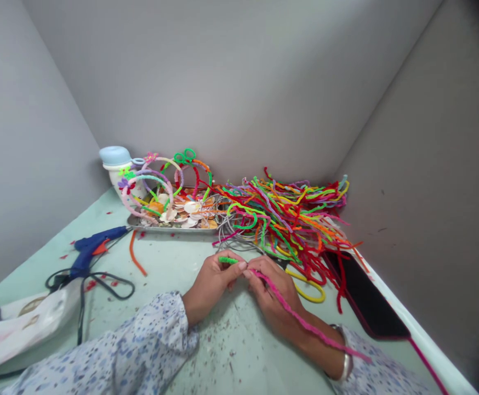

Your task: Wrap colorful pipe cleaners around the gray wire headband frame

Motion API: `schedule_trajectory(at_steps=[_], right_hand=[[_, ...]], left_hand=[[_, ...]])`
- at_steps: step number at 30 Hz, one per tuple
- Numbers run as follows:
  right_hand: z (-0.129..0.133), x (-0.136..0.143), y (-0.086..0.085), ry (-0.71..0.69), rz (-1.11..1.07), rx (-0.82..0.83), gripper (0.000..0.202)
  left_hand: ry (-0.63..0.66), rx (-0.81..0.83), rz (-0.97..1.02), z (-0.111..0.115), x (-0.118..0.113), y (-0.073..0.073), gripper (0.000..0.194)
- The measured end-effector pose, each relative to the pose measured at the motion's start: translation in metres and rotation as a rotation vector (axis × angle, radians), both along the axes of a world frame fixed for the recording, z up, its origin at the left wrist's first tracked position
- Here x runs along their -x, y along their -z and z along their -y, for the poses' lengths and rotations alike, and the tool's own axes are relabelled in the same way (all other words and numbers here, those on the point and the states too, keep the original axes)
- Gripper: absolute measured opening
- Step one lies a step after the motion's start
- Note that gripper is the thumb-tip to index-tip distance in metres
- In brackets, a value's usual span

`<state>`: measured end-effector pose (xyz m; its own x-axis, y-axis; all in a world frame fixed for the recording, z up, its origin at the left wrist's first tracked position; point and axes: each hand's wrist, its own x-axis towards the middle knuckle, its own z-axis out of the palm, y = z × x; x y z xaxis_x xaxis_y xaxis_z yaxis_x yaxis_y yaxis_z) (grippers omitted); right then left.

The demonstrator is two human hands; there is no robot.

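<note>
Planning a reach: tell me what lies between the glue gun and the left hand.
Head view: an orange strip, red scraps and a looped dark cord lie between the glue gun and the left hand.

Soft, even light. Back wall (231, 82) pale, right wall (420, 142) darker. Blurry black patch in top right corner. Edges look stretched.

Bright pink fuzzy strand (284, 302) at lower right, green strand (228, 260) at centre, blue-speckled pale sleeve (141, 334) at lower left
</note>
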<state>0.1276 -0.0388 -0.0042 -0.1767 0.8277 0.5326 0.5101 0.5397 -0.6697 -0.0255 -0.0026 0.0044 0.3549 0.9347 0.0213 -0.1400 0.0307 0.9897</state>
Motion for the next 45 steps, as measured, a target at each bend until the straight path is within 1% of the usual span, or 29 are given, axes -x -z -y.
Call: schedule_trajectory(at_steps=[6, 11, 16, 23, 29, 35, 45], right_hand=[[-0.0021, 0.0001, 0.0019, 0.003, -0.009, -0.021, 0.013], [-0.0027, -0.0007, 0.0028, -0.002, -0.013, -0.055, 0.012], [-0.0021, -0.0008, 0.0037, 0.006, 0.032, -0.064, 0.006], [-0.0013, -0.0002, 0.0066, 0.05, 0.057, -0.132, 0.009], [-0.0009, -0.0022, 0.0053, 0.125, 0.158, -0.207, 0.012], [-0.0009, -0.0033, 0.0027, 0.101, 0.175, -0.25, 0.013], [-0.0014, -0.0057, 0.0022, 0.05, 0.134, -0.208, 0.017]], left_hand=[[0.0, 0.025, 0.018, 0.0003, 0.0, -0.0001, 0.023], [-0.01, 0.008, -0.002, 0.0, 0.0002, 0.001, 0.025], [-0.003, 0.023, 0.002, -0.0016, 0.0008, 0.0041, 0.023], [0.0, 0.007, -0.013, -0.0017, 0.001, 0.0023, 0.023], [0.004, 0.002, -0.008, -0.0015, 0.0008, 0.0023, 0.022], [-0.009, -0.003, -0.033, -0.0002, 0.0003, 0.0004, 0.024], [0.004, -0.013, -0.027, 0.0009, 0.0006, -0.001, 0.028]])
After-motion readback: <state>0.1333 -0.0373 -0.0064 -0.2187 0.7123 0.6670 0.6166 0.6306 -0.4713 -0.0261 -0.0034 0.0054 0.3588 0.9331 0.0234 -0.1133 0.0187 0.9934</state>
